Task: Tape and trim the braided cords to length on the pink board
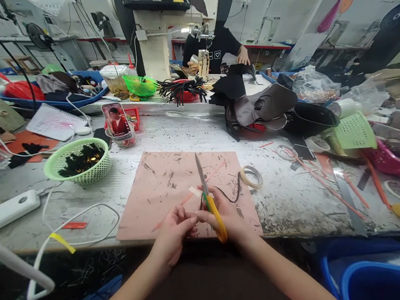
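While the person's right hand (227, 215) is closed round a pair of yellow-handled scissors (210, 198), its thumb reaches toward the fingertips of the left hand (175, 229). Step in hand, as judged from where I stand: fine fingertip work, apparently on a dark cord (235, 201) that trails from the right hand, with the scissors parked in the grip rather than cutting. Left hand: thumb and fingers drawn narrow; whether they pinch anything cannot be told. Next move calls for a steady fingertip hold, blades kept clear of both hands.

Location: scissors above the pink work mat (140, 197), handle near its front edge, mat flat on the tabletop (277, 204). A pale strip (194, 191) shows just left of the blades; a roll of masking tape (256, 185) sits at the mat's right edge.

Orientation: long axis roughly fore and aft; tips point away from the person and slightly left, handle loops toward the body. Blades appear together.
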Tool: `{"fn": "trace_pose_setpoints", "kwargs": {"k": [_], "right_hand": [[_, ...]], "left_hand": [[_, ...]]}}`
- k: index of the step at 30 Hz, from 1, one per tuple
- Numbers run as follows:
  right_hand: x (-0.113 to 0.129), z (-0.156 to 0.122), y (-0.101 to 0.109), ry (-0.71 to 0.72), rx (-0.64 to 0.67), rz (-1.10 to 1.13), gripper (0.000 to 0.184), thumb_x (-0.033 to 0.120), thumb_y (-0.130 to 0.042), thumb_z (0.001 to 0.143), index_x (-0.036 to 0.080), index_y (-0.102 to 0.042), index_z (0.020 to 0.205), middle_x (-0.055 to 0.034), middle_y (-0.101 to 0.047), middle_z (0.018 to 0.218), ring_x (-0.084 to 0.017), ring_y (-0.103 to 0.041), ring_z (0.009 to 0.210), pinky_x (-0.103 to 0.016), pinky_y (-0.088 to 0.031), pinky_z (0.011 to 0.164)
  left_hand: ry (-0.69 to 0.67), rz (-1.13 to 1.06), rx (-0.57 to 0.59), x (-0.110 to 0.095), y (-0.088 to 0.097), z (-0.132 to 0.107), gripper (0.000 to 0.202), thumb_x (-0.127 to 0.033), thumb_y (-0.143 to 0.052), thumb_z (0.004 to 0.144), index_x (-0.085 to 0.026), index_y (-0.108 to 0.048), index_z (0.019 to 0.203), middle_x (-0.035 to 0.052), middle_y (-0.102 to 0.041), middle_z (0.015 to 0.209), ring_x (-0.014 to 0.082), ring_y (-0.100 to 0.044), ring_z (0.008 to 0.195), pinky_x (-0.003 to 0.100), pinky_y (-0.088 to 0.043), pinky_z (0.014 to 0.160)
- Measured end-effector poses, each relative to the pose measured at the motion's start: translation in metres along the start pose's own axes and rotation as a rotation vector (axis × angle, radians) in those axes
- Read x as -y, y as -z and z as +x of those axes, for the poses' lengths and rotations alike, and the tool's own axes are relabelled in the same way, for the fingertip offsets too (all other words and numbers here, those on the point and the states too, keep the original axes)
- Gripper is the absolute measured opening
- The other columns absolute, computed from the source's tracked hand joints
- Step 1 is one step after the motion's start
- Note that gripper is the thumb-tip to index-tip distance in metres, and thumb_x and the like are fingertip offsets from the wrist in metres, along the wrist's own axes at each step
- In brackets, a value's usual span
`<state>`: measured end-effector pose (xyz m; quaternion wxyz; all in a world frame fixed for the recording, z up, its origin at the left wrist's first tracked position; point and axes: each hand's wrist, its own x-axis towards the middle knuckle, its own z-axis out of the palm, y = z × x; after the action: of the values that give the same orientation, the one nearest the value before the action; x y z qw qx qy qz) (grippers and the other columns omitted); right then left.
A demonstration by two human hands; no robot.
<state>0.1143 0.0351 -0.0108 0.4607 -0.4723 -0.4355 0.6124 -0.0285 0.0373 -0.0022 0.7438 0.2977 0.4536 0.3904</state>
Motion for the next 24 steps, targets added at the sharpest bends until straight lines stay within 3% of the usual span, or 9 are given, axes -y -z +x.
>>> {"fn": "trace_pose_setpoints", "kwargs": {"k": [4,10,19,24], "right_hand": [[0.0063,-0.0015,0.0039,-0.008,0.05,0.032,0.058,0.023,-0.066,0.063,0.024,-0.039,0.115,0.0087,-0.046,0.065,-0.011,-0.054,0.059,-0.028,-0.044,0.063],[0.006,-0.0039,0.0024,-0.004,0.039,-0.006,0.059,0.027,-0.069,0.063,0.024,-0.04,0.114,0.0074,-0.045,0.069,-0.011,-0.054,0.062,-0.027,-0.043,0.061],[-0.0014,-0.0013,-0.0004,0.038,0.066,-0.055,0.062,0.029,-0.07,0.063,0.026,-0.04,0.117,0.0056,-0.048,0.07,-0.013,-0.053,0.066,-0.031,-0.046,0.068],[-0.0014,-0.0014,-0.0032,0.052,0.076,-0.038,0.058,0.03,-0.068,0.065,0.027,-0.041,0.117,0.0052,-0.048,0.069,-0.014,-0.054,0.065,-0.032,-0.047,0.066]], "left_hand": [[0.077,-0.082,0.04,-0.0021,0.0013,-0.0019,0.041,-0.02,-0.075,0.055,-0.02,-0.035,0.063,-0.0081,-0.055,0.055,0.004,-0.046,0.046,0.016,-0.035,0.047],[0.073,-0.07,0.054,-0.0017,0.003,-0.0022,0.035,-0.021,-0.076,0.056,-0.018,-0.042,0.064,-0.006,-0.056,0.055,0.0048,-0.046,0.047,0.017,-0.035,0.048],[0.163,-0.181,0.039,-0.0003,0.0042,-0.0039,0.039,-0.017,-0.075,0.048,-0.019,-0.039,0.061,-0.0075,-0.049,0.049,0.005,-0.044,0.042,0.017,-0.03,0.043],[0.141,-0.18,0.013,0.0004,0.0037,-0.0048,0.043,-0.019,-0.077,0.046,-0.019,-0.036,0.059,-0.008,-0.048,0.049,0.0044,-0.044,0.043,0.017,-0.031,0.044]]}}
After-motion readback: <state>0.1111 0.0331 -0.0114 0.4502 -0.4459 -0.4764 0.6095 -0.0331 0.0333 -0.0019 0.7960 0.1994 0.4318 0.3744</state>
